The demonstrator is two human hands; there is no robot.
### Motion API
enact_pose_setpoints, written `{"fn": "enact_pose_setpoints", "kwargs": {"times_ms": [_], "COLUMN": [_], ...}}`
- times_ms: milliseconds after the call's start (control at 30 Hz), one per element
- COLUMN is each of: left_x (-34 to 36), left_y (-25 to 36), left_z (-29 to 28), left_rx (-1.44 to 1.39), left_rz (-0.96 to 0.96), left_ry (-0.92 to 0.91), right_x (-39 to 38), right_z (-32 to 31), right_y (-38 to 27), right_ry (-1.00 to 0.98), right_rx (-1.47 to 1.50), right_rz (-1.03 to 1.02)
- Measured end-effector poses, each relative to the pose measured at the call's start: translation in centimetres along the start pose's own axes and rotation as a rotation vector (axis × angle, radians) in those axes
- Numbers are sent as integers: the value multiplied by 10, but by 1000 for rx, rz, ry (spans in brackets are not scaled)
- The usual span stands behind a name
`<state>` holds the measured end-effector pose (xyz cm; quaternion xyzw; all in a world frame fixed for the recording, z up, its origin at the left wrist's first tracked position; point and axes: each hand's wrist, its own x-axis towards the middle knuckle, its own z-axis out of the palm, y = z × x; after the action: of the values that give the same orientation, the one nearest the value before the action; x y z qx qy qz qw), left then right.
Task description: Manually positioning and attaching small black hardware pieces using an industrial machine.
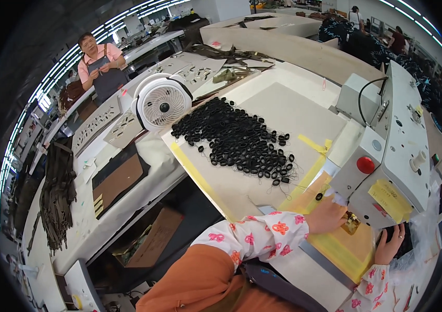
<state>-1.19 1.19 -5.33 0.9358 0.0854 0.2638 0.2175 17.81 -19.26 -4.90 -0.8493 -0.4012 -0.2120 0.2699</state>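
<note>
My left hand [327, 214] is at the near side of a white sewing machine [395, 151], its fingers bent and pressed together beside the brass-coloured metal part [352, 223] under the head. What those fingers grip is hidden. Just beyond them a single black ring [319, 196] lies on the yellow-taped work surface [343, 249]. My right hand [390, 245] rests to the right of the metal part, fingers apart, against dark material [404, 240] next to clear plastic. A big heap of small black rings [236, 138] with loose threads spreads over the board to the left.
A white fan [163, 102] stands behind the heap's left end. Dark straps [57, 192] hang over the left table beside a brown panel [119, 179]. The machine has a red button [365, 165] and a yellow note [388, 200]. A person in an apron [101, 67] stands far left.
</note>
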Motion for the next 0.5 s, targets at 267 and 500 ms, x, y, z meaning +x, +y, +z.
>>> {"fn": "enact_pose_setpoints", "kwargs": {"times_ms": [267, 500], "left_x": [3, -2], "left_y": [-14, -8], "left_z": [-5, -3], "left_rx": [-148, -212], "left_rz": [-148, 39], "left_ry": [-10, 241], "right_x": [1, -6], "right_z": [1, 4], "right_y": [1, 18], "right_ry": [-15, 9], "right_rx": [-19, -184], "right_rz": [9, 45]}}
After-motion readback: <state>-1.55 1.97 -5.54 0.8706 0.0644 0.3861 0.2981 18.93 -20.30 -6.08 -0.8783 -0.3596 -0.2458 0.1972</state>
